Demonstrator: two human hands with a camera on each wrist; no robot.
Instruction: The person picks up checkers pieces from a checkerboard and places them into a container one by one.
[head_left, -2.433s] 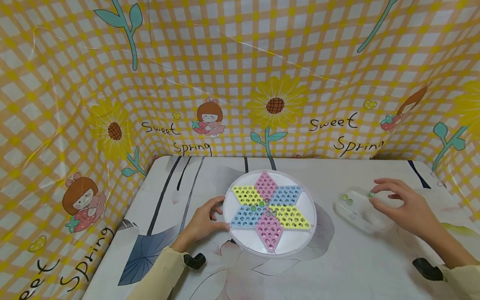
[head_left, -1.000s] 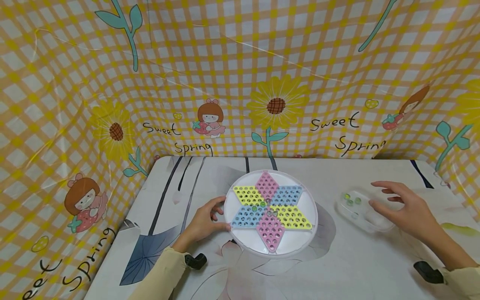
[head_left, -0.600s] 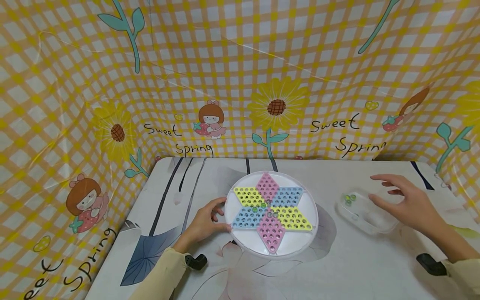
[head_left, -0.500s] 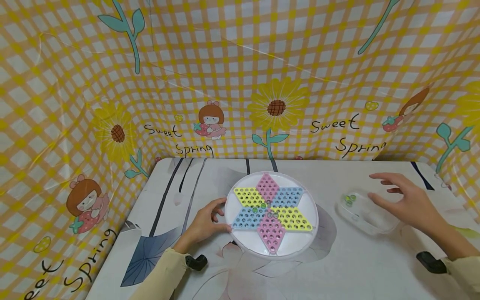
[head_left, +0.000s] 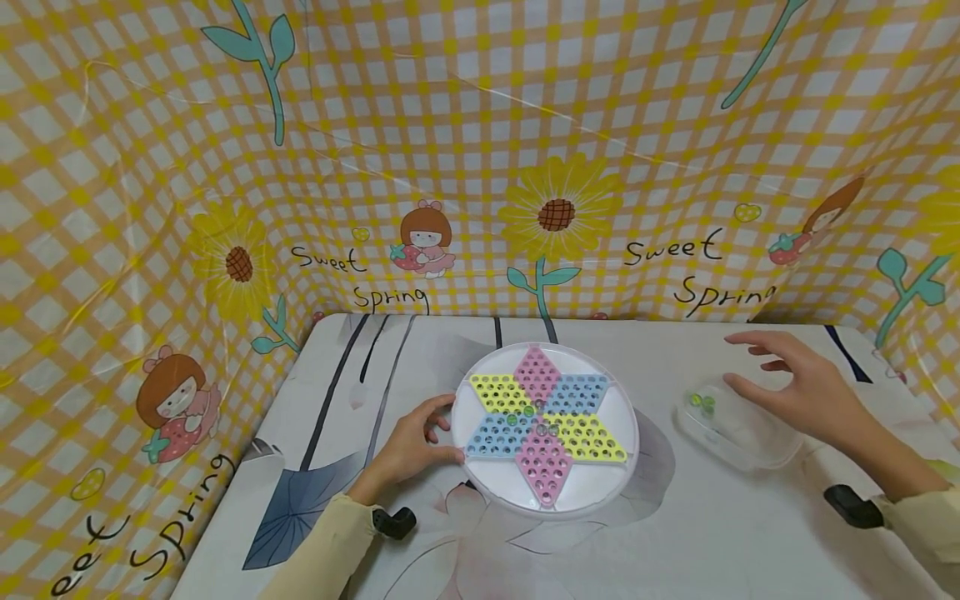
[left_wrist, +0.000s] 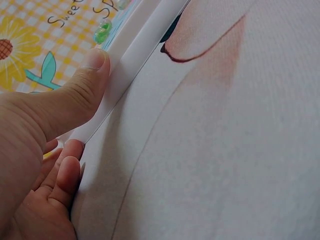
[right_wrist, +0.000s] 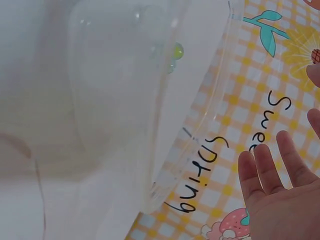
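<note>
My left hand [head_left: 412, 437] holds the left rim of a round white Chinese checkers board [head_left: 592, 482]. In the left wrist view the thumb [left_wrist: 82, 92] lies on the upper edge of the rim [left_wrist: 127, 60], and the curled fingers are at its outer side. Near the star's centre sit green marbles [head_left: 528, 411] and clear marbles [head_left: 547, 431]. My right hand [head_left: 802, 387] hovers over the back right of a clear plastic box [head_left: 753, 456], thumb and fingers spread with nothing between them. Several green marbles [head_left: 699, 402] are at the box's left end. The right wrist view shows loosely extended fingers [right_wrist: 267, 172].
A patterned cloth [head_left: 420, 333] covers the table. Behind and at both sides, a yellow checked curtain [head_left: 465, 125] closes off the space. Between board and box runs a strip of tabletop with a grey printed shape [head_left: 656, 450].
At first the right fingertips pinched a green marble over the box; it was let go and lies with the others. The right hand has since shifted slightly up and left. The left hand stays put.
</note>
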